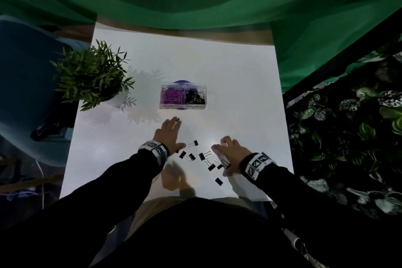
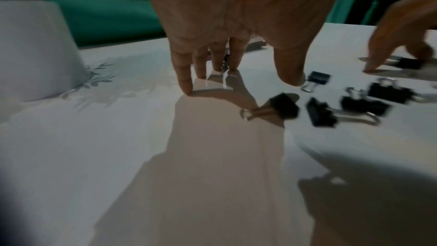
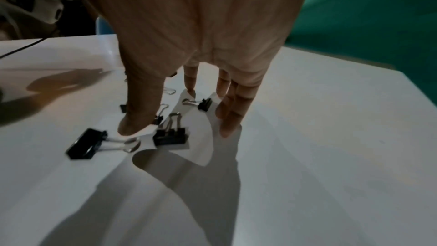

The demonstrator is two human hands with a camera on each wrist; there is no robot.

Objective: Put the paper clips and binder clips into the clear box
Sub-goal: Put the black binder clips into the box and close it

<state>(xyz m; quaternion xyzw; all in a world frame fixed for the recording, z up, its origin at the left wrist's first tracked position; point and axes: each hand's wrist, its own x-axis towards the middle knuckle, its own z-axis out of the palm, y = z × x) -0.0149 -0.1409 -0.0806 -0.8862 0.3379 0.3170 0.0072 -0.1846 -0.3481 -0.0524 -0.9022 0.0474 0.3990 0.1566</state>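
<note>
Left hand: the left hand is spread flat, palm down, with straight fingers whose tips touch the white counter; nothing is gripped. Its thumb tip lies just beside one clip.
Right hand: the right hand is held palm down near the counter's near edge, fingers extended and loosely bent; a thin sheet of white paper is pressed under thumb and fingertips. Whether the sheet is pinched cannot be told.
Loose clips: small black metal binder clips are scattered between the two hands toward the near edge; some lie on the paper.
Box: the clear plastic box with two compartments stands at the counter's middle, purple paper clips in its left compartment, black clips in its right.
Plant: a green potted plant in a white pot stands at the left edge.
</note>
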